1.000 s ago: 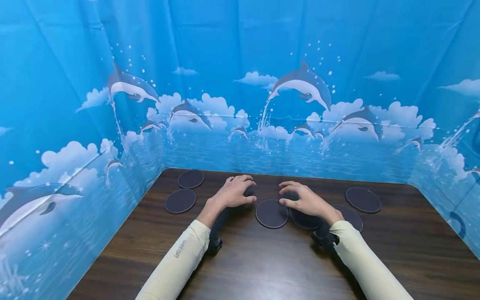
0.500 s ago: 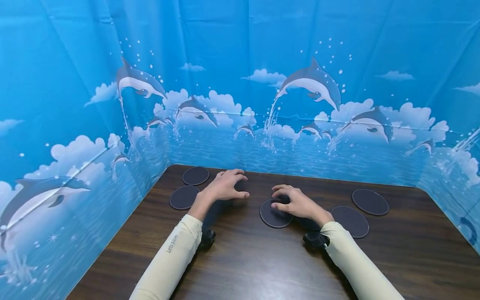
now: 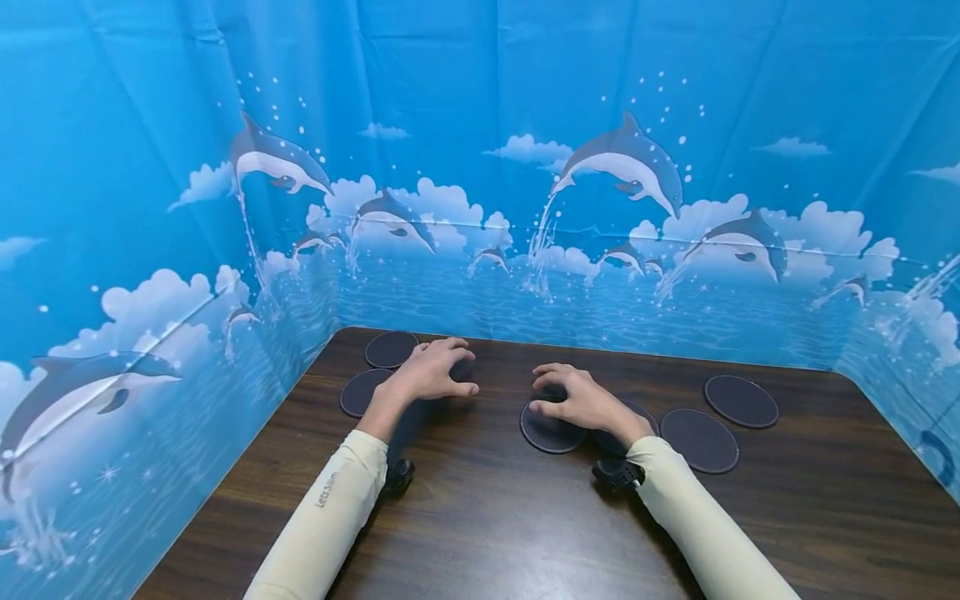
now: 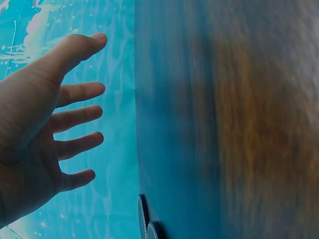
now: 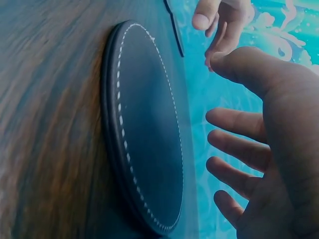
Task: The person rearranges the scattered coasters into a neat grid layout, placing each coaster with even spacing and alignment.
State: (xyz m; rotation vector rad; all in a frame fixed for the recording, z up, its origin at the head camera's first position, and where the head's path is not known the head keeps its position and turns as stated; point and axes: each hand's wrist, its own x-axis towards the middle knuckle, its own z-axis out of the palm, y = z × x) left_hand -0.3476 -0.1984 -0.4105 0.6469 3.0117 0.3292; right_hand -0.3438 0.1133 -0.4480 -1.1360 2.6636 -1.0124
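Dark round coasters with pale stitched edges lie on the wooden table. My left hand [image 3: 427, 372] is over the table beside two coasters at the far left, the rear coaster [image 3: 390, 348] and the nearer coaster [image 3: 362, 393]; it holds nothing. In the left wrist view the fingers of the left hand [image 4: 40, 114] are spread. My right hand [image 3: 583, 402] hovers above the middle coaster [image 3: 553, 433] and partly hides another coaster [image 3: 643, 415] beside it. In the right wrist view the right hand [image 5: 279, 139] has loosely bent fingers, apart from the stitched coaster [image 5: 149, 124].
Two more coasters lie at the right, a nearer coaster [image 3: 701, 442] and a rear coaster [image 3: 742, 402]. The wooden table [image 3: 510, 517] ends against a blue dolphin-print curtain [image 3: 480, 300] at the back and sides.
Both hands have drifted left over the table, the left hand nearer to the left coasters. The head view has shifted slightly. No coaster has visibly moved on the table.
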